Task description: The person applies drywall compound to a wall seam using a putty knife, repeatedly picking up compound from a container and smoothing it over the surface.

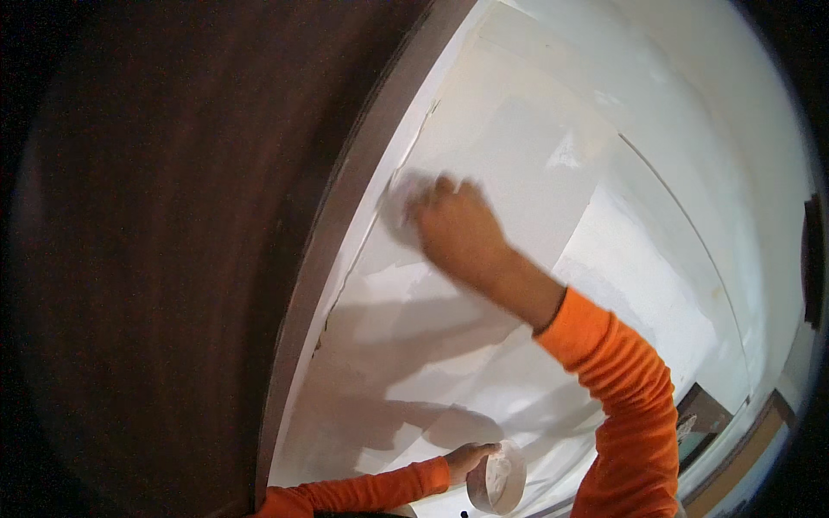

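Note:
My right hand [458, 223] is raised to a pale wall [518, 147], near where it meets a dark brown frame [345, 216]. Its fingers are closed round a whitish thing [406, 197], too smeared by motion to name, which is at the wall surface. Low in the picture, my left hand [466, 460] grips a round, pale tub [518, 483] by its side, thumb at the rim. Tilted toward me, the tub shows white, paste-like stuff [498, 473] inside. Orange sleeves cover both forearms.
A broad dark brown panel [173, 242] fills the left side. Whiter patches [630, 259] and a long thin dark line [682, 207] mark the wall. At lower right are a dark-edged opening [704, 423] and a brown-framed board [734, 470]. Shadows of my arms fall on the wall.

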Motion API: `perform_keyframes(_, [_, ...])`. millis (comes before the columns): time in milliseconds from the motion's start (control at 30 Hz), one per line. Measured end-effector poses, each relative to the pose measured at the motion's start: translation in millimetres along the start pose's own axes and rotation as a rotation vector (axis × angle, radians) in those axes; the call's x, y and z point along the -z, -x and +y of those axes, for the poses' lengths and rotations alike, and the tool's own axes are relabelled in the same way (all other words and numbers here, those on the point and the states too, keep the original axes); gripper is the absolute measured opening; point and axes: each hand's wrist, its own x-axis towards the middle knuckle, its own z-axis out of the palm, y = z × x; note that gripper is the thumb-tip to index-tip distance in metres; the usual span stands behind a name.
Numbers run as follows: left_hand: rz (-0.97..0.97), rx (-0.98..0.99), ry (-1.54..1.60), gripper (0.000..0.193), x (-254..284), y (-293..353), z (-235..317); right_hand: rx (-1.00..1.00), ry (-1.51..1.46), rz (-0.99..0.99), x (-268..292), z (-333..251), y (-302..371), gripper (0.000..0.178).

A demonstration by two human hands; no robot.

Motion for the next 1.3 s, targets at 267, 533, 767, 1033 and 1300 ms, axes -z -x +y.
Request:
perform_keyframes(267, [0.083,0.036,0.051,0.039,0.5,-15.2,-13.4,-0.547,-0.185,0.335,55.2,129.3,-2.8,0.035])
perform_keyframes(533, [0.046,0.049,-0.016,0.037,-1.5,-18.9,-11.2,-0.395,0.472,0.275,6.2,189.0,-72.3,0.033])
perform_keyframes(767, [0.044,-0.025,0.091,0.043,9.9,-8.1,3.2,-0.177,0.373,0.101,-10.3,83.7,-30.5,0.029])
perform_keyframes(1033, [0.117,0.034,0.057,0.04,-0.9,-16.0,0.2,-0.508,0.255,0.334,76.8,200.5,-61.5,0.037])
perform_keyframes(1300, [0.054,0.023,0.19,0.041,21.9,-18.1,4.8,-0.485,0.304,0.086,41.2,207.3,-95.6,0.032])
